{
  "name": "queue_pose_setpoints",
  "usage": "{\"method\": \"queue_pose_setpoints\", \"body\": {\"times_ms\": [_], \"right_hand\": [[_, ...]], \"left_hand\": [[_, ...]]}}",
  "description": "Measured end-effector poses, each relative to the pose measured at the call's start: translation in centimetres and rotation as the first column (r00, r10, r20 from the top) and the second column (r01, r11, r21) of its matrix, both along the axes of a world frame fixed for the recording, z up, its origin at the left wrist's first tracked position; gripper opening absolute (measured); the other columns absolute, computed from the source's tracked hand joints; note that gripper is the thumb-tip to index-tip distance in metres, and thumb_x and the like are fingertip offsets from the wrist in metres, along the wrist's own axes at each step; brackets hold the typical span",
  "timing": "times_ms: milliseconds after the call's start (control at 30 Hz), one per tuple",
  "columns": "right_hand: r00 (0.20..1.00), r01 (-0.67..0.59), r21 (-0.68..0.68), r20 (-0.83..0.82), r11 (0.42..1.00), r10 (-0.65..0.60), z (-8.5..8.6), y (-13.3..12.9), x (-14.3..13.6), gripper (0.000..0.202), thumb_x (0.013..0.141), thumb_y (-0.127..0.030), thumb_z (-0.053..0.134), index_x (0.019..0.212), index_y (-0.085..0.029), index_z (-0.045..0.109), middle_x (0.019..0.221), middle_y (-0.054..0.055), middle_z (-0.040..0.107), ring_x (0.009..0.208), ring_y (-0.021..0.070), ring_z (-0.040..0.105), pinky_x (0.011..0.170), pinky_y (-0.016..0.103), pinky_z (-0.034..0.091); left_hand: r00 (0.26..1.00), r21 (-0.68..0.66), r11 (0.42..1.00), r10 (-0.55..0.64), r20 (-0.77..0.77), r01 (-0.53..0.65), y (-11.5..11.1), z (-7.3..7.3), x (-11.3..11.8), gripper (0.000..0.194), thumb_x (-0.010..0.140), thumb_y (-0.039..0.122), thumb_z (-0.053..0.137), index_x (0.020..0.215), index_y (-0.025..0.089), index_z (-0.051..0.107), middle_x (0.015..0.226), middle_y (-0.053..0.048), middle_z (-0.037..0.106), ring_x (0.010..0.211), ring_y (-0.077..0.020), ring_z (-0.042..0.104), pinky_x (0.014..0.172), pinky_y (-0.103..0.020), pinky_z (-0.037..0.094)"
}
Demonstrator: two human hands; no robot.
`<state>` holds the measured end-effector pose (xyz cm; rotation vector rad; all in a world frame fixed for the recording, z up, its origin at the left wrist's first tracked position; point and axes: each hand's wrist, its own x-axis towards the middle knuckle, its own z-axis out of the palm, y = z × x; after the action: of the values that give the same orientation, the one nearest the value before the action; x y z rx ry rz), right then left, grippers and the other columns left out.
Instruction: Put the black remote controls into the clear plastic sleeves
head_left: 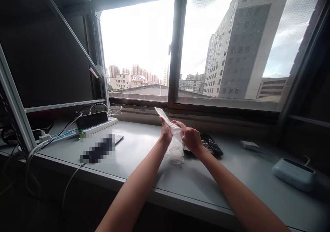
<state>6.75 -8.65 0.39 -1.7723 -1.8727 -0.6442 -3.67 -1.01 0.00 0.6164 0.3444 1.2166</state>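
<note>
L fingers [162,120] grip translucent plastic bag [176,149], R fingers [181,124] on it; gray desk [143,146] below w/ blk keypad device [214,146].

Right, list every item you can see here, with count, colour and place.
plastic bag: 1, translucent white, held over the desk
button-covered devices: count unclear, black, beyond the right hand
phone-like device: 1, black, propped at the power strips
power strips: apparently 2, white, desk's left
pixelated object: count hidden, dark, left of the bag
rounded device: 1, pale blue, far right
adapter: 1, white, near the rounded device
cables: several, white and dark, mostly left
desk: 1, grey, below everything
metal frame: 1, grey, left
window: 1, dark-framed, behind; buildings outside
left hand: 1, bare, gripping the bag
right hand: 1, bare, fingers at the bag
</note>
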Motion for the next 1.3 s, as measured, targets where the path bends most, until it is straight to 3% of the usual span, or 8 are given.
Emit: {"method": "queue_pose_setpoints", "body": {"times_ms": [233,500,800,967,1133,1300], "right_hand": [[1.000,-0.011,-0.010,-0.006,1.000,0.011,0.2,-0.3,-0.2,0.054,0.099,-0.018,0.042,0.153,-0.019,0.043,0.096,0.012,0.078,0.084,0.0203,0.075,0.070,0.023,0.050],[0.991,-0.002,-0.013,0.134,1.000,0.004,-0.2,0.1,0.1,0.057,0.097,-0.014,0.041,0.153,-0.018,0.042,0.093,0.012,0.078,0.079,0.0179,0.074,0.067,0.023,0.048],[0.979,0.026,-0.007,0.200,1.000,-0.024,-0.2,0.0,0.1,0.053,0.098,-0.016,0.041,0.151,-0.016,0.045,0.092,0.012,0.077,0.077,0.0179,0.073,0.066,0.024,0.045],[0.972,0.041,-0.018,0.233,0.999,-0.035,0.1,-0.3,0.1,0.053,0.101,-0.016,0.039,0.153,-0.016,0.040,0.092,0.013,0.077,0.078,0.0179,0.073,0.066,0.025,0.043],[0.970,0.036,-0.018,0.240,0.999,-0.030,0.3,-0.4,0.3,0.051,0.102,-0.019,0.039,0.153,-0.018,0.042,0.094,0.014,0.077,0.082,0.0187,0.073,0.070,0.026,0.042],[0.981,0.045,-0.026,0.190,0.999,-0.040,0.2,-0.3,0.2,0.057,0.098,-0.012,0.038,0.155,-0.019,0.037,0.092,0.011,0.076,0.080,0.0180,0.072,0.069,0.025,0.043]], "left_hand": [[0.998,0.043,0.998,0.043,-0.034,-0.042,0.2,-0.1,0.6,0.051,0.097,0.057,0.047,0.091,0.009,0.064,0.074,-0.009,0.065,0.081,-0.0220,0.069,0.081,-0.031,0.053],[0.994,-0.013,0.995,0.104,0.022,-0.103,0.1,0.2,0.2,0.033,0.097,0.044,0.057,0.107,0.013,0.062,0.079,-0.006,0.068,0.069,-0.0157,0.066,0.078,-0.028,0.053],[0.985,-0.034,0.986,0.167,0.033,-0.166,0.8,0.2,-0.3,0.045,0.103,0.045,0.040,0.116,0.007,0.062,0.083,-0.011,0.069,0.073,-0.0166,0.069,0.076,-0.027,0.056],[0.999,0.013,0.999,0.029,-0.013,-0.029,0.2,0.3,0.4,0.062,0.098,0.062,0.036,0.116,0.011,0.065,0.081,-0.013,0.071,0.075,-0.0218,0.070,0.074,-0.033,0.058],[0.996,0.014,0.996,0.085,-0.032,-0.085,-0.4,0.4,1.0,0.049,0.101,0.053,0.037,0.115,0.012,0.060,0.079,-0.009,0.070,0.066,-0.0167,0.067,0.075,-0.032,0.056],[0.994,0.012,0.995,0.103,-0.020,-0.103,-0.4,0.5,0.7,0.052,0.097,0.059,0.042,0.116,0.014,0.060,0.082,-0.009,0.071,0.075,-0.0182,0.070,0.080,-0.033,0.056]]}}
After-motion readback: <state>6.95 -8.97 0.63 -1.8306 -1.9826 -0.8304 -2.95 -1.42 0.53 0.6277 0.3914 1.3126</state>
